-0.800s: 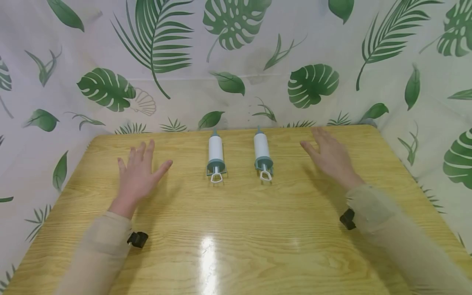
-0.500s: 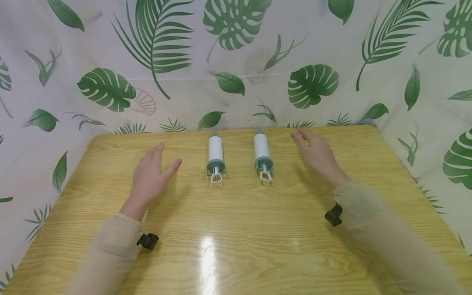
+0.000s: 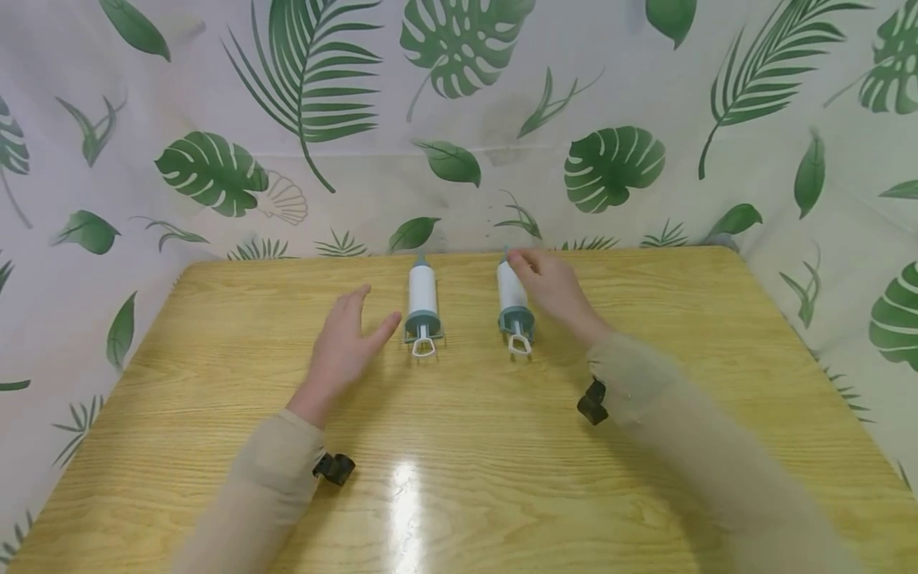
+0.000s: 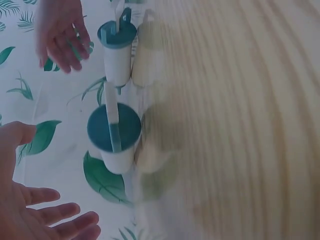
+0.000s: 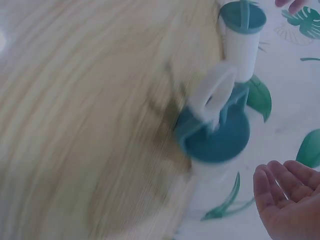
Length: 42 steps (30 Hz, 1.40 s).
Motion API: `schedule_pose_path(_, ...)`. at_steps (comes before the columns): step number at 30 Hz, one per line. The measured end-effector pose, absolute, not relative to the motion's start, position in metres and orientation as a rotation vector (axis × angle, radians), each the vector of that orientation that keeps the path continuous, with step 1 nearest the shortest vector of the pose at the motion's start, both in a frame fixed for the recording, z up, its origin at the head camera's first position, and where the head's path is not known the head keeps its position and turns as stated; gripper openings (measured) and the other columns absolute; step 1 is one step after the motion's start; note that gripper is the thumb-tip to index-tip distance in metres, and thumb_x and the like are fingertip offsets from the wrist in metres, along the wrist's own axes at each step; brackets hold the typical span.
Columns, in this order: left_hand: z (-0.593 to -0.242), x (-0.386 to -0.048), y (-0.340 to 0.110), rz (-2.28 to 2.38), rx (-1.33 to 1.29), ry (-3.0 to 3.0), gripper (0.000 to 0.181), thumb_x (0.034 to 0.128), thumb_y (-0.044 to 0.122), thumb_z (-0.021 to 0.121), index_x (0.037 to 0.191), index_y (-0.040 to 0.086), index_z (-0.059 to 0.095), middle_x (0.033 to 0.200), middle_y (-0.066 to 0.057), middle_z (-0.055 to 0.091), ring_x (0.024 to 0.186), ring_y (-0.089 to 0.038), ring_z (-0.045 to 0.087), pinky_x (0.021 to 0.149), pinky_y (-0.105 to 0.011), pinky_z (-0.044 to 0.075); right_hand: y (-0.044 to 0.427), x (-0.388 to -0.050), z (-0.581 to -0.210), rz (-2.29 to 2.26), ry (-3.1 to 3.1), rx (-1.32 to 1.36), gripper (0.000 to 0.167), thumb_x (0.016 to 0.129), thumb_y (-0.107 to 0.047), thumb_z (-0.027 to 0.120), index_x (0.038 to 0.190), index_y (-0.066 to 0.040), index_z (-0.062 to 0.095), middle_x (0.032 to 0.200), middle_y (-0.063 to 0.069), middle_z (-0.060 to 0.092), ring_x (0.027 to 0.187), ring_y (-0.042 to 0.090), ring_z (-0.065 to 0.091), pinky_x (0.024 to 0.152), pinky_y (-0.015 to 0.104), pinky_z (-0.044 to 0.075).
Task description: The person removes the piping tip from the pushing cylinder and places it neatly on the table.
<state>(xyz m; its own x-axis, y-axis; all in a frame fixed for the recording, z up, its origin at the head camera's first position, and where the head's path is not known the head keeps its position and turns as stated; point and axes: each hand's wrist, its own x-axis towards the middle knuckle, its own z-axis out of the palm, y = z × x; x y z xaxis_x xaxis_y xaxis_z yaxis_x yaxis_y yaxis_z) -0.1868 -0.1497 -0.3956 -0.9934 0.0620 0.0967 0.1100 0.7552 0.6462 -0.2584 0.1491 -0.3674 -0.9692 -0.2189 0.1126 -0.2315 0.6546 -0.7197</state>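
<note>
1. Both hands have moved inward since the earlier frame: the left hand [image 3: 343,347] toward 3 o'clock, the right hand [image 3: 558,288] toward 9 o'clock.
2. Left tube [image 3: 422,288] lies at about 11 o'clock from the middle of the wooden table [image 3: 459,430]; right tube [image 3: 510,291] lies at 1 o'clock. Both are white with teal parts, and their tips point to 12 o'clock.
3. Left hand is near the left tube, at its 8 o'clock; the fingers are extended, the thumb apart, and it grasps nothing.
4. Right hand is at 3 o'clock of the right tube. From the head its fingertips overlap the tube, but the right wrist view shows a gap; the fingers are relaxed and grasp nothing.
5. At 12 o'clock, behind the table, hangs a leaf-printed cloth [image 3: 488,127].
</note>
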Motion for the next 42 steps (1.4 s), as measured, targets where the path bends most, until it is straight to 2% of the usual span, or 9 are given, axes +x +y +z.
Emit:
schedule_pose_path(9, -0.405, -0.196, -0.119, -1.173, -0.090, -2.869, 0.078, 0.0910, 0.052, 0.057, 0.145, 0.001, 0.033, 0.144, -0.020, 0.036, 0.130, -0.035, 0.037, 0.105, -0.049, 0.034, 0.106, -0.279, -0.370, 1.577, -2.858, 0.256, 0.060, 0.099, -0.053, 0.038, 0.137, -0.008, 0.051, 0.133, 0.011, 0.054, 0.118, 0.029, 0.052, 0.096, 0.042, 0.045)
schedule_pose_path(18, -0.412, -0.208, -0.098, -1.294, 0.060, -2.833, 0.077, 0.0889, 0.049, 0.061, 0.143, 0.001, 0.034, 0.134, -0.020, 0.042, 0.117, -0.031, 0.045, 0.098, -0.046, 0.041, 0.069, -0.309, -0.385, 1.881, -2.832, 0.110, 0.059, 0.101, -0.047, 0.038, 0.137, -0.001, 0.046, 0.132, 0.016, 0.050, 0.117, 0.033, 0.051, 0.094, 0.042, 0.047)
schedule_pose_path(25, -0.419, -0.218, -0.088, -1.242, 0.165, -2.815, 0.081, 0.0848, 0.051, 0.065, 0.141, 0.001, 0.035, 0.128, -0.021, 0.046, 0.109, -0.033, 0.048, 0.086, -0.046, 0.047, 0.050, -0.321, -0.395, 1.924, -2.899, 0.001, 0.060, 0.102, -0.047, 0.034, 0.142, -0.004, 0.041, 0.134, 0.016, 0.049, 0.116, 0.030, 0.051, 0.094, 0.039, 0.046)
schedule_pose_path(29, -0.423, -0.222, -0.083, -1.173, 0.174, -2.834, 0.078, 0.0830, 0.051, 0.067, 0.137, 0.001, 0.040, 0.115, -0.018, 0.051, 0.099, -0.031, 0.051, 0.077, -0.043, 0.048, 0.041, -0.321, -0.398, 1.904, -2.941, -0.009, 0.055, 0.102, -0.045, 0.034, 0.134, -0.002, 0.049, 0.095, 0.009, 0.057, 0.086, 0.023, 0.055, 0.085, 0.034, 0.047)
schedule_pose_path(31, -0.425, -0.224, -0.082, -1.175, 0.159, -2.831, 0.076, 0.0824, 0.049, 0.069, 0.135, 0.001, 0.041, 0.110, -0.016, 0.053, 0.095, -0.029, 0.053, 0.075, -0.041, 0.049, 0.036, -0.320, -0.399, 1.888, -2.951, -0.001, 0.052, 0.102, -0.044, 0.035, 0.131, -0.003, 0.052, 0.074, 0.004, 0.048, 0.071, 0.020, 0.049, 0.079, 0.032, 0.045)
schedule_pose_path(33, -0.425, -0.224, -0.081, -1.190, 0.136, -2.822, 0.072, 0.0821, 0.045, 0.071, 0.133, 0.001, 0.043, 0.107, -0.015, 0.055, 0.093, -0.028, 0.055, 0.073, -0.039, 0.051, 0.032, -0.319, -0.401, 1.894, -2.944, -0.002, 0.049, 0.102, -0.042, 0.037, 0.129, -0.005, 0.054, 0.066, 0.001, 0.040, 0.066, 0.019, 0.044, 0.074, 0.031, 0.041)
schedule_pose_path(35, -0.426, -0.225, -0.081, -1.204, 0.108, -2.819, 0.068, 0.0827, 0.041, 0.071, 0.131, 0.001, 0.045, 0.105, -0.015, 0.057, 0.090, -0.027, 0.058, 0.071, -0.038, 0.052, 0.029, -0.320, -0.403, 1.906, -2.932, -0.016, 0.048, 0.102, -0.041, 0.038, 0.129, -0.006, 0.056, 0.073, 0.002, 0.046, 0.075, 0.020, 0.048, 0.076, 0.029, 0.040)
schedule_pose_path(38, -0.425, -0.226, -0.082, -1.211, 0.070, -2.828, 0.064, 0.0843, 0.035, 0.071, 0.132, 0.000, 0.046, 0.104, -0.016, 0.060, 0.088, -0.027, 0.061, 0.070, -0.037, 0.053, 0.024, -0.321, -0.405, 1.920, -2.926, -0.041, 0.049, 0.102, -0.041, 0.039, 0.129, -0.003, 0.056, 0.100, 0.008, 0.056, 0.099, 0.023, 0.051, 0.086, 0.030, 0.041)
schedule_pose_path(42, -0.423, -0.225, -0.082, -1.233, 0.053, -2.840, 0.065, 0.0853, 0.028, 0.069, 0.135, -0.004, 0.043, 0.107, -0.018, 0.061, 0.089, -0.027, 0.061, 0.072, -0.037, 0.054, 0.020, -0.323, -0.408, 1.900, -2.939, -0.060, 0.051, 0.102, -0.040, 0.039, 0.134, -0.003, 0.052, 0.130, 0.012, 0.053, 0.119, 0.025, 0.047, 0.100, 0.034, 0.038)
